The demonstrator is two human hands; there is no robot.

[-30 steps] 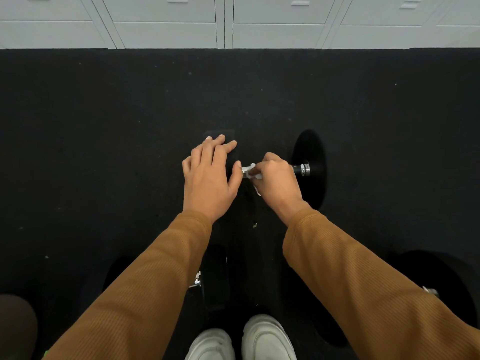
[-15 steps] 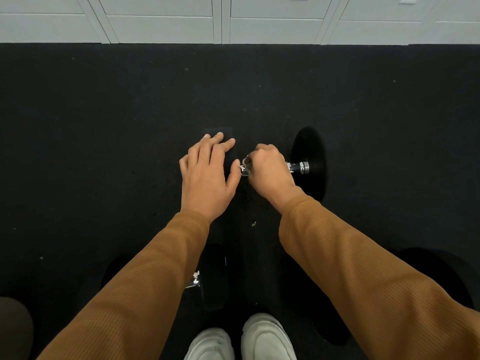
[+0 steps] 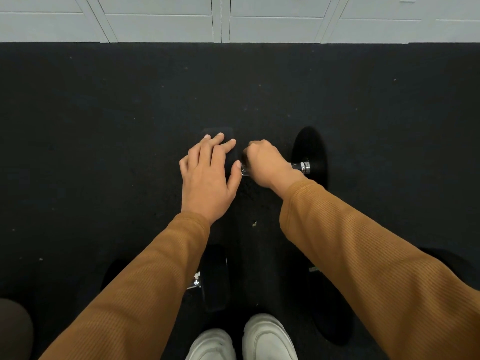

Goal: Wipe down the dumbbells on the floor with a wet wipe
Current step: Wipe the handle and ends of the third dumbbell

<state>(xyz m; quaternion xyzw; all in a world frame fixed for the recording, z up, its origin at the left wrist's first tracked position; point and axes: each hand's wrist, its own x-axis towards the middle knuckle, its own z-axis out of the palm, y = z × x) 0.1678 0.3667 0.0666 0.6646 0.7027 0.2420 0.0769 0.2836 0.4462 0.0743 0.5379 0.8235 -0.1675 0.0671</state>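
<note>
My left hand (image 3: 210, 178) lies flat, fingers straight, pressing down on the dark end of the dumbbell (image 3: 310, 152) beneath it. Just right of its thumb, my right hand (image 3: 265, 162) is curled round the chrome handle (image 3: 301, 167) (the wet wipe presumably sits inside that fist; I cannot see it). I'd twist while sliding rightward toward the exposed bar, left palm stopping any roll.

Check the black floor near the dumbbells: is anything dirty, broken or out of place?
One small pale scrap lies on the black speckled floor, just nearer the person than the chrome-handled black dumbbell. It looks like loose litter; I cannot tell what it is.
</note>
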